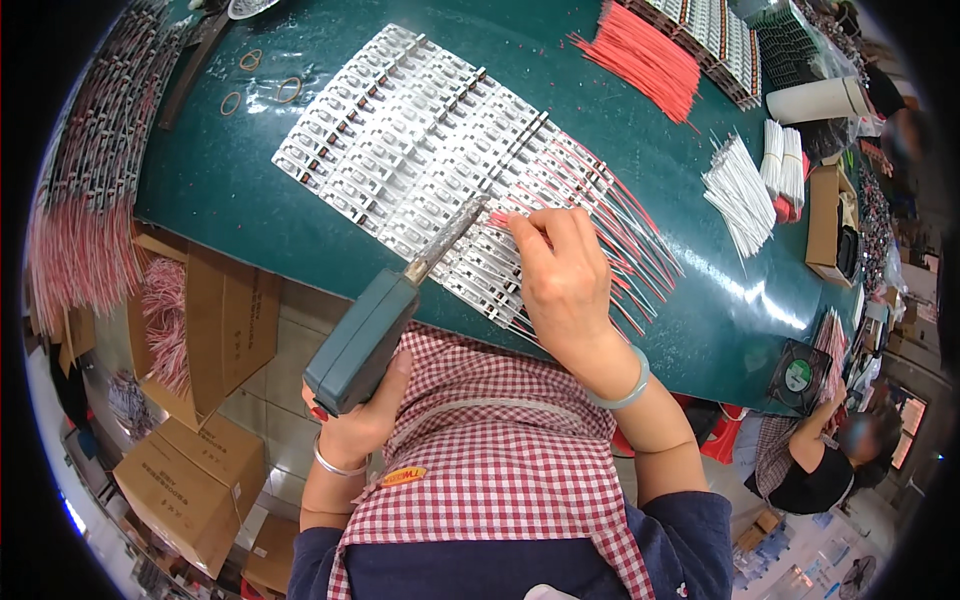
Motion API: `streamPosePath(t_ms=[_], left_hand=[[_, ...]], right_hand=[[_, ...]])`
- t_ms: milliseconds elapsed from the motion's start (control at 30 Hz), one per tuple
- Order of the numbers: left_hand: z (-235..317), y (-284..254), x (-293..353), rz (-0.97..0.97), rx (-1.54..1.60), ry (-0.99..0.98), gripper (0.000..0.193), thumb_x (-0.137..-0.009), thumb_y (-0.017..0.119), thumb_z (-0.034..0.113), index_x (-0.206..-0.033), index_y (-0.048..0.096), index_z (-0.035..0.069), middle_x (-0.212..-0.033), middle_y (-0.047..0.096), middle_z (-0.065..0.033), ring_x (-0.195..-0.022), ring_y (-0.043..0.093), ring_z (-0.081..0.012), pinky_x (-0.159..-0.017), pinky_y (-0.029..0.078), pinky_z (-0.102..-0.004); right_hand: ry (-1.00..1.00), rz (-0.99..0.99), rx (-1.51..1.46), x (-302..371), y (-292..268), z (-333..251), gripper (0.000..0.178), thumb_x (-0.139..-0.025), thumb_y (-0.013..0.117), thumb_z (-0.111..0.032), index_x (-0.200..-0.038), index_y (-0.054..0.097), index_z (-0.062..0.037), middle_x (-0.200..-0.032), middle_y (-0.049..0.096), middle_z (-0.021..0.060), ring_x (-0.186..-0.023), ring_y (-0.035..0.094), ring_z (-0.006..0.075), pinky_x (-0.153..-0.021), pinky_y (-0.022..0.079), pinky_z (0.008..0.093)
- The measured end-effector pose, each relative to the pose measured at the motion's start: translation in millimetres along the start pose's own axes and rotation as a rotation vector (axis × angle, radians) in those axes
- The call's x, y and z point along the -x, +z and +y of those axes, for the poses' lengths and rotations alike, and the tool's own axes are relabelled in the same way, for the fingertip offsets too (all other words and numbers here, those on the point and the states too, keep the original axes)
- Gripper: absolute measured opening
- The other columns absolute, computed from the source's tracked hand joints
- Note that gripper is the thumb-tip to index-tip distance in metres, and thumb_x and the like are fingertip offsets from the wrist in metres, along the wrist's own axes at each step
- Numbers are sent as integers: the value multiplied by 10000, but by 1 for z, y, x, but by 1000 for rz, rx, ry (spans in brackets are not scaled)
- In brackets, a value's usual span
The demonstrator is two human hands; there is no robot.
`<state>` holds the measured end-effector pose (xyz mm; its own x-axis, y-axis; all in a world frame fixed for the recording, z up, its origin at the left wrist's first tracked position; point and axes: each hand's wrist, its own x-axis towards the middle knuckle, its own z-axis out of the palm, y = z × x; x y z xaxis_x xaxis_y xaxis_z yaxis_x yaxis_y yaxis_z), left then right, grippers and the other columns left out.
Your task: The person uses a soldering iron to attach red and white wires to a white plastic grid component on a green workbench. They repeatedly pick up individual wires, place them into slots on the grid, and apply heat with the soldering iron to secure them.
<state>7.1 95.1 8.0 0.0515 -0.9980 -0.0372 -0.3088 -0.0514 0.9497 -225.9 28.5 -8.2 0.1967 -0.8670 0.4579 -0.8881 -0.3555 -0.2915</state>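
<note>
My left hand (362, 425) is wrapped around the handle of a dark green soldering gun (366, 338). Its long metal tip (445, 240) reaches up to the board of white strips, close to my right fingertips. My right hand (566, 280) is closed in a pinch on a red wire (497, 218), held against the board near the iron's tip. The board (375, 130) is made of rows of small white circuit modules and lies slanted on the green table. Red and white wires (635, 235) fan out from its right end, partly hidden under my right hand.
Red wires (645, 65) and white wires (738, 195) lie on the green table (225, 185). Stacked module boards (700, 40) stand at the back. Wired strips (85, 190) hang at far left, above cardboard boxes (190, 490). A small fan (798, 375) and another person (830, 450) are at right.
</note>
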Motion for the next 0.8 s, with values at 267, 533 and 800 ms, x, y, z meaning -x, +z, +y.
streamPosePath(t_ms=[267,533,800], left_hand=[[-4,-2,0,6,-25,91,207,-770,774,20,-967,726,-22,-848,739,-104,-679,703,-166,-623,548,-272],[-6,0,-2,4,0,140,188,-771,769,14,-948,718,-25,-838,725,-108,-667,695,-164,-613,538,-271],[-1,2,-3,-30,46,81,176,-763,751,-32,-931,698,-32,-859,683,-81,-694,640,-132,-624,507,-254]], right_hand=[[-11,56,-83,5,-2,-7,313,-691,652,26,-1003,661,44,-894,590,103,-811,560,255,-636,490,337],[-12,34,-77,11,3,-8,314,-701,643,42,-1015,657,52,-891,585,112,-809,552,260,-655,491,340],[-2,11,-65,12,2,-8,325,-710,635,56,-1034,657,62,-908,583,117,-834,546,264,-662,492,342]])
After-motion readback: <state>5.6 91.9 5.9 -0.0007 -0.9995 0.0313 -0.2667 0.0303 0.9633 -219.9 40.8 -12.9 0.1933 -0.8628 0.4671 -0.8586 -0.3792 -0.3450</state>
